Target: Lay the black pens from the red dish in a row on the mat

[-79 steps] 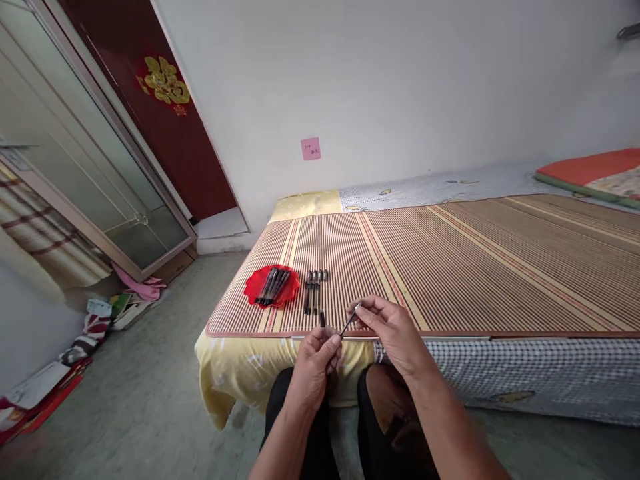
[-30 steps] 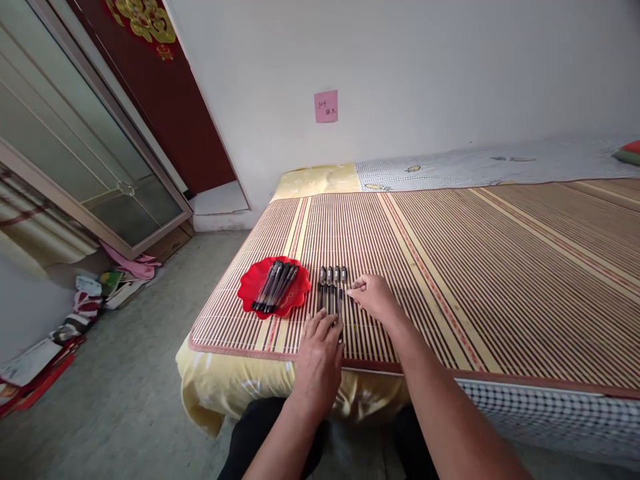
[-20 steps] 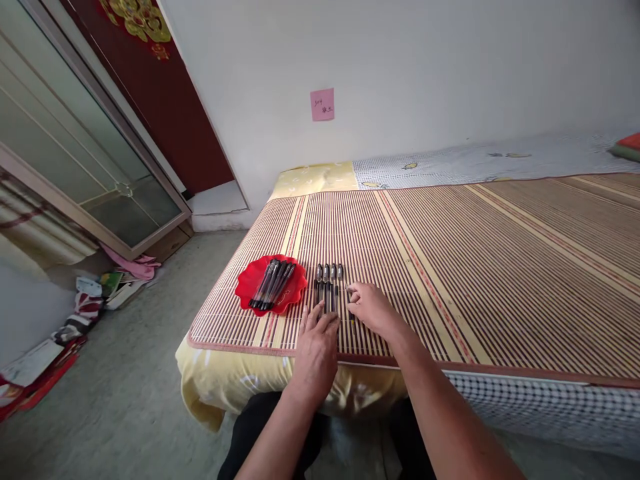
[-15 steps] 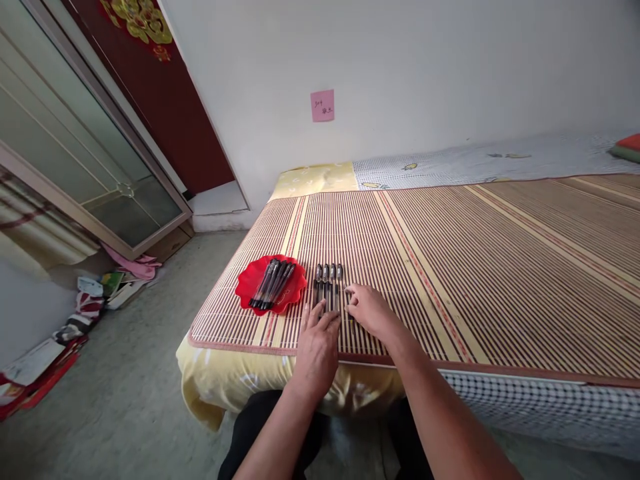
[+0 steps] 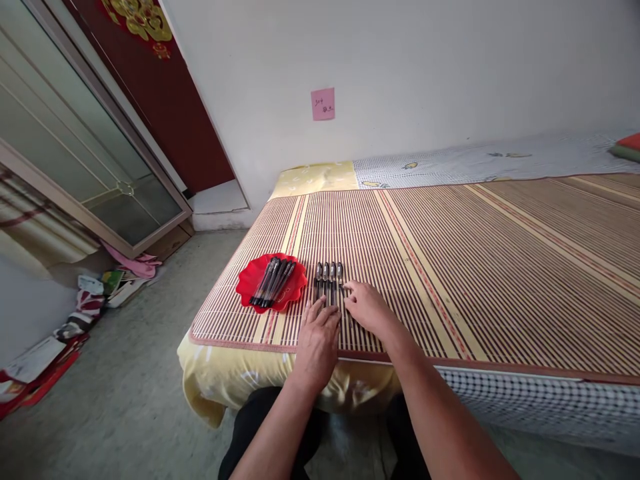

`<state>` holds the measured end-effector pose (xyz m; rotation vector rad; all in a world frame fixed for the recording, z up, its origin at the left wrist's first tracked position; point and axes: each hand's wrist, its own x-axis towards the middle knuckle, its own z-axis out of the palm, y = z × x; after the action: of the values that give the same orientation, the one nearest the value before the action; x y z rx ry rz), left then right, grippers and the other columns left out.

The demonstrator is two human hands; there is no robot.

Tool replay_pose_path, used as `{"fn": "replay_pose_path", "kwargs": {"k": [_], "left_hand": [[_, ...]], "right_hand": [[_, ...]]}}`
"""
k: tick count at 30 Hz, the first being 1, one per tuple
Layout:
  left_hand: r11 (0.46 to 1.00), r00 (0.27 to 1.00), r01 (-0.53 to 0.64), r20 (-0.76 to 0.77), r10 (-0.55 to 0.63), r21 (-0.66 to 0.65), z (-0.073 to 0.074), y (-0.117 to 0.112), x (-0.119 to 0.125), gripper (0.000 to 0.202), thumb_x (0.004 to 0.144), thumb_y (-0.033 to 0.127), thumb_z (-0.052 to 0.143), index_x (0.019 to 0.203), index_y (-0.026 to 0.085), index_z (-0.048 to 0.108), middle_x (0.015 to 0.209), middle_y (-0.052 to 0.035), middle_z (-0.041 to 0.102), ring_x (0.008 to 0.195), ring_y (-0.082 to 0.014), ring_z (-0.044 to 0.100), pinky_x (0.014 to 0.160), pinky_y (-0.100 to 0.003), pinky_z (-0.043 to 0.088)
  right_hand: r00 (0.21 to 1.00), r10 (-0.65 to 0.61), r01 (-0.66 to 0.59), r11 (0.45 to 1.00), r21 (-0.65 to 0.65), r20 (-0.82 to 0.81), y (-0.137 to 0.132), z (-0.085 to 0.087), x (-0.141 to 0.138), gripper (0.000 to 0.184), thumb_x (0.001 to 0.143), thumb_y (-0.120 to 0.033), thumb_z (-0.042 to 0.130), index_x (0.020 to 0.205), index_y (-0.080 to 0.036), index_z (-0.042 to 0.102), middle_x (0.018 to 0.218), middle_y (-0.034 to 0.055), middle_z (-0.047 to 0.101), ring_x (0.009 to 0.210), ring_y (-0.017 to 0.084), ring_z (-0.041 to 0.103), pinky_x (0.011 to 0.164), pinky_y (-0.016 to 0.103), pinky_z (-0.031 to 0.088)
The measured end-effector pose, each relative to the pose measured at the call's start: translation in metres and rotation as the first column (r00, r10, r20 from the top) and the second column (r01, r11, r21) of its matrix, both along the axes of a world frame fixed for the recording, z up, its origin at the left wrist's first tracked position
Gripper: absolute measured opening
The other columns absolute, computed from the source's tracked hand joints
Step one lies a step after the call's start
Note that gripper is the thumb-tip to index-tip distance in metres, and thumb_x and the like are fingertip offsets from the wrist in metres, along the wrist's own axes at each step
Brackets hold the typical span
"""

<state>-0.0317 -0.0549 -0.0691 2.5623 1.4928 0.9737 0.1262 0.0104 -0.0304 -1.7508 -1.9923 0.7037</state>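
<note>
Several black pens [image 5: 329,275] lie side by side in a row on a striped bamboo mat [image 5: 450,253]. My left hand [image 5: 319,337] rests flat on the mat, fingers stretched out over the near ends of the pens. My right hand [image 5: 367,308] lies just right of the row, its fingers curled and its fingertips touching the rightmost pen. A red scalloped plate [image 5: 249,285] left of the row holds several more black pens [image 5: 273,281].
The mat covers a bed with a yellow sheet [image 5: 235,380] and a checked sheet [image 5: 525,407]. A pink note [image 5: 323,104] is stuck on the white wall. A glass door [image 5: 75,147] and scattered papers [image 5: 45,353] are at the left on the floor.
Earlier both hands held one pen in the air above my knees. That pen now lies at the right end of the row, and both hands rest on the mat by the pens.
</note>
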Motion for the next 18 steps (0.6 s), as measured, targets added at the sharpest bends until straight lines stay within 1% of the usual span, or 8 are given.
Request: {"fn": "replay_pose_path", "kwargs": {"k": [3, 8, 14, 18], "left_hand": [[0.999, 0.999, 0.018, 0.028, -0.019, 0.028, 0.0, 0.0, 0.0, 0.03, 0.092, 0.007, 0.056, 0.118, 0.019, 0.068, 0.122, -0.0093, 0.072, 0.135, -0.0325, 0.052, 0.114, -0.061, 0.043], [0.999, 1.0, 0.026, 0.017, -0.026, 0.026, 0.0, -0.001, -0.001, 0.029, 0.092, 0.007, 0.056, 0.117, 0.016, 0.068, 0.125, -0.0107, 0.072, 0.137, -0.034, 0.05, 0.113, -0.062, 0.044], [1.0, 1.0, 0.018, 0.006, -0.018, 0.023, 0.004, -0.004, 0.001, 0.028, 0.09, 0.008, 0.059, 0.116, 0.015, 0.068, 0.124, -0.0107, 0.072, 0.137, -0.034, 0.05, 0.114, -0.062, 0.043], [0.999, 1.0, -0.01, 0.019, 0.009, 0.044, 0.005, -0.005, -0.001, 0.027, 0.093, 0.009, 0.056, 0.116, 0.017, 0.068, 0.123, -0.01, 0.072, 0.138, -0.0328, 0.05, 0.114, -0.063, 0.042]], "right_hand": [[0.997, 0.071, -0.071, 0.997, -0.011, -0.035, -0.002, 0.003, 0.011, 0.046, 0.083, -0.002, 0.055, 0.126, -0.008, 0.068, 0.095, 0.0125, 0.075, 0.083, 0.02, 0.067, 0.071, 0.027, 0.043], [0.984, 0.16, -0.164, 0.985, -0.048, -0.084, 0.0, -0.008, 0.024, 0.043, 0.076, 0.0, 0.06, 0.115, -0.013, 0.07, 0.081, 0.0047, 0.071, 0.073, 0.017, 0.063, 0.064, 0.025, 0.041], [0.981, 0.167, -0.17, 0.985, -0.021, -0.094, 0.001, -0.015, 0.019, 0.043, 0.076, -0.001, 0.064, 0.117, -0.015, 0.07, 0.092, 0.0061, 0.072, 0.078, 0.017, 0.064, 0.065, 0.025, 0.042], [0.983, 0.156, -0.157, 0.987, -0.009, -0.1, 0.003, -0.02, 0.016, 0.043, 0.076, -0.003, 0.067, 0.116, -0.016, 0.07, 0.101, 0.007, 0.072, 0.082, 0.017, 0.065, 0.069, 0.026, 0.045]]}}
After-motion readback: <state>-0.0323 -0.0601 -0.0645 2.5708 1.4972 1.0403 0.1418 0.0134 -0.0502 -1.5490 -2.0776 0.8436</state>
